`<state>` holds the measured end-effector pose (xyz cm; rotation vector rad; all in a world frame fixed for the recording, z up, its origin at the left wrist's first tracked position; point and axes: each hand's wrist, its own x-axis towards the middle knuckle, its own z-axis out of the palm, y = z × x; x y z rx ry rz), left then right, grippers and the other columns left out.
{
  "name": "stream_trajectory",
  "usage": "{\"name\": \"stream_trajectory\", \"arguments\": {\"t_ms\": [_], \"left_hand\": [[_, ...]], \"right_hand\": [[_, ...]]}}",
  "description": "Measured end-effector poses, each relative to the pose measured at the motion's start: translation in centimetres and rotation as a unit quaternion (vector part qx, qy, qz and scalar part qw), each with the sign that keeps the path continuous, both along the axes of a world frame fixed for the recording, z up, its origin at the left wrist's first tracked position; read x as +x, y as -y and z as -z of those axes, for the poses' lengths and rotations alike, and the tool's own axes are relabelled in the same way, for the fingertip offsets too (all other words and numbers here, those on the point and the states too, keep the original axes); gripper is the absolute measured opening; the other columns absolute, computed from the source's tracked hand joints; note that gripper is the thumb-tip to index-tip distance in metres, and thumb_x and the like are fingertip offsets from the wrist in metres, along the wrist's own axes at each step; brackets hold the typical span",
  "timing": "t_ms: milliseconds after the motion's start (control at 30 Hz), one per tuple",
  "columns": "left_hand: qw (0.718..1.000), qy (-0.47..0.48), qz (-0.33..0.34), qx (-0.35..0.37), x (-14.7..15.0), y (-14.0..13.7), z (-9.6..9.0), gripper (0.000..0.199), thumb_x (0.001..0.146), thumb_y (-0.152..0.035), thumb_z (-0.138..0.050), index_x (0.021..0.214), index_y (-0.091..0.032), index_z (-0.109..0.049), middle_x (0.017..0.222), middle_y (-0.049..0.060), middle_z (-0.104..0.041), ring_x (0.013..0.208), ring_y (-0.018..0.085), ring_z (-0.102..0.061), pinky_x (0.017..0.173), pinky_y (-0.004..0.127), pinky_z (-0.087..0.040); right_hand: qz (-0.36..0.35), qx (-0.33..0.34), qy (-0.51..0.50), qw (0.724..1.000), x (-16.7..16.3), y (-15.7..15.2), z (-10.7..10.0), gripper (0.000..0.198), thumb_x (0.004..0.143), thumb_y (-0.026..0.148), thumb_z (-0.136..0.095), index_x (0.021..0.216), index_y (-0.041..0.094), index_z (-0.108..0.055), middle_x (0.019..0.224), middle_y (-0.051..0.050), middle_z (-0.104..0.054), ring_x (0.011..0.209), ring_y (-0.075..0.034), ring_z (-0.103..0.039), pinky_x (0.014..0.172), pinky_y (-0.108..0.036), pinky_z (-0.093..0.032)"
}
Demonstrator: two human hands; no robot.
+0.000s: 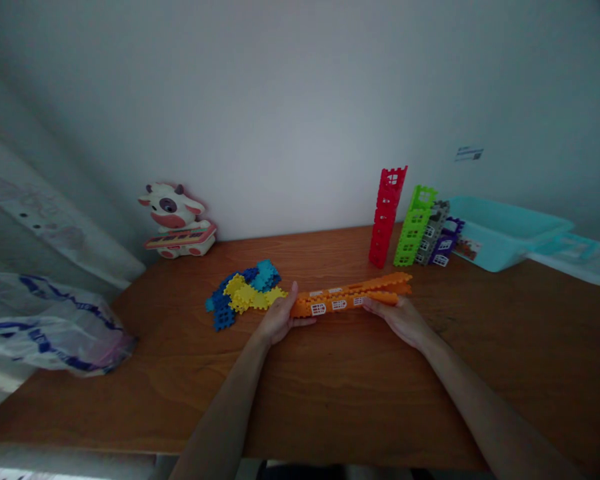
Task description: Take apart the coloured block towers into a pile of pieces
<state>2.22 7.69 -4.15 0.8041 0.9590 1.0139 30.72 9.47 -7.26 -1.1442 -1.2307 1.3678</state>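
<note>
A long orange strip of interlocking building tiles point(347, 293) with white window pieces lies crosswise between my hands, its right end splayed apart. My left hand point(279, 320) grips its left end, thumb on top and fingers beneath. Toward the right end, my right hand point(400, 320) holds the front side, fingers along the lower edge. Just beyond my left hand lie yellow tiles point(250, 295) on top of blue tiles point(224, 313), with a light blue tile point(267, 275) behind.
Tile towers stand at the back right: red point(387, 217), green point(415, 227), grey point(431, 235) and purple point(445, 243). Beside them is a turquoise bin point(510, 227) with a pale lid point(580, 257). A cow toy keyboard point(180, 223) and a plastic bag point(55, 327) are at left.
</note>
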Motion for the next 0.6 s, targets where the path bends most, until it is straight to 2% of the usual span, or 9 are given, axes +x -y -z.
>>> {"name": "stream_trajectory", "arguments": {"t_ms": [100,233,400,467,533,600], "left_hand": [[1.000,0.006,0.011,0.008,-0.2,0.0,0.0,0.037,0.087,-0.040,-0.073,0.103,-0.007,-0.075,0.118,0.020,-0.072,0.105,0.028,-0.070,0.083,0.041,-0.064],[0.997,0.024,-0.069,-0.005,0.1,-0.2,0.2,0.018,0.087,-0.026,-0.072,0.094,-0.009,-0.077,0.109,0.015,-0.076,0.095,0.022,-0.073,0.082,0.035,-0.063],[0.997,0.030,-0.066,-0.021,0.2,-0.5,0.7,0.018,0.086,-0.025,-0.072,0.088,-0.008,-0.076,0.097,0.015,-0.077,0.086,0.021,-0.074,0.078,0.031,-0.063],[0.996,0.026,-0.082,-0.037,0.1,-0.6,0.8,0.018,0.084,-0.025,-0.075,0.077,-0.009,-0.074,0.080,0.011,-0.076,0.072,0.018,-0.072,0.074,0.031,-0.063],[0.993,0.021,-0.098,-0.054,0.1,-0.7,0.8,0.025,0.082,-0.026,-0.077,0.064,-0.010,-0.069,0.064,0.005,-0.070,0.060,0.014,-0.068,0.072,0.031,-0.063],[0.992,0.016,-0.107,-0.059,0.0,-0.7,0.6,0.031,0.082,-0.028,-0.078,0.059,-0.011,-0.066,0.059,0.003,-0.066,0.056,0.012,-0.066,0.070,0.030,-0.062]], "right_hand": [[0.004,-0.009,-0.044,0.999,0.0,-0.1,0.2,0.040,0.062,0.052,-0.088,0.087,0.024,-0.079,0.098,-0.006,-0.079,0.096,-0.027,-0.072,0.096,-0.045,-0.054],[0.009,-0.001,-0.030,1.000,0.0,0.0,0.0,0.038,0.063,0.051,-0.088,0.089,0.025,-0.079,0.100,-0.005,-0.079,0.097,-0.027,-0.071,0.098,-0.045,-0.052],[0.004,0.026,0.037,0.999,0.0,0.3,-0.7,0.037,0.068,0.053,-0.083,0.092,0.025,-0.079,0.102,-0.005,-0.079,0.101,-0.028,-0.071,0.097,-0.044,-0.051],[-0.002,0.041,0.048,0.998,-0.1,0.4,-1.0,0.037,0.068,0.053,-0.083,0.092,0.025,-0.080,0.104,-0.005,-0.079,0.103,-0.028,-0.070,0.100,-0.044,-0.050],[-0.005,0.053,0.055,0.997,-0.3,0.5,-1.3,0.037,0.068,0.054,-0.082,0.092,0.026,-0.080,0.105,-0.004,-0.079,0.104,-0.028,-0.070,0.101,-0.044,-0.049],[-0.008,0.059,0.061,0.996,-0.3,0.5,-1.5,0.036,0.068,0.054,-0.082,0.091,0.026,-0.080,0.104,-0.004,-0.079,0.103,-0.028,-0.070,0.101,-0.044,-0.049]]}}
